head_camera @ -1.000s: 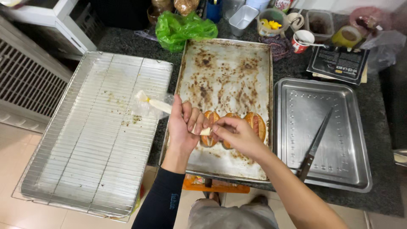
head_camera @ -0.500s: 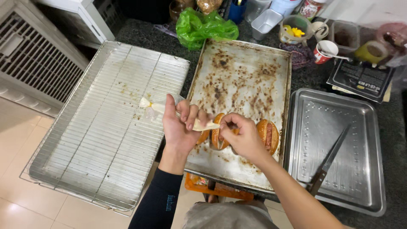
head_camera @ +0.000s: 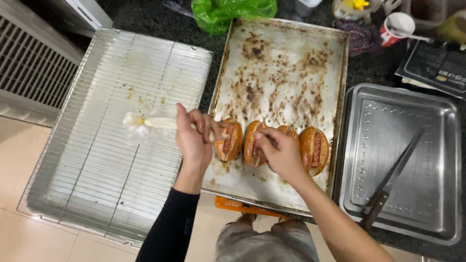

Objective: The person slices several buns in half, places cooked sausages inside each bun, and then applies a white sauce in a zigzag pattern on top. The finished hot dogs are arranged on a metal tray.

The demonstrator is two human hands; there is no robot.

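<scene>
We see the left hand (head_camera: 193, 138) closed round a clear piping bag (head_camera: 150, 123), fingers curled tight on it, the knotted tail of the bag sticking out to the left over the wire cooling rack (head_camera: 82, 160) and the nozzle end pointing right at the first of the split buns (head_camera: 228, 139); that bun lies at the left end of a row of four sausage-filled buns along the near part of the stained baking tray (head_camera: 281, 63), each cut open on top with the sausage showing; the right hand (head_camera: 277, 153) rests on the second bun (head_camera: 254, 143), fingers bent and pressed to it, the thumb at its cut, though we cannot tell whether it pinches the bun or only steadies it; the third bun is mostly hidden behind that hand, and the fourth bun (head_camera: 314, 150) lies free just beside it; the tray's paper is browned and spotted with grease; to the right sits a steel tray (head_camera: 412, 116) with a knife (head_camera: 391, 182) lying slantwise in it, well apart from both hands; beyond the baking tray we make out a green plastic bag (head_camera: 233, 12) and a cup (head_camera: 397, 28) on the dark counter.
</scene>
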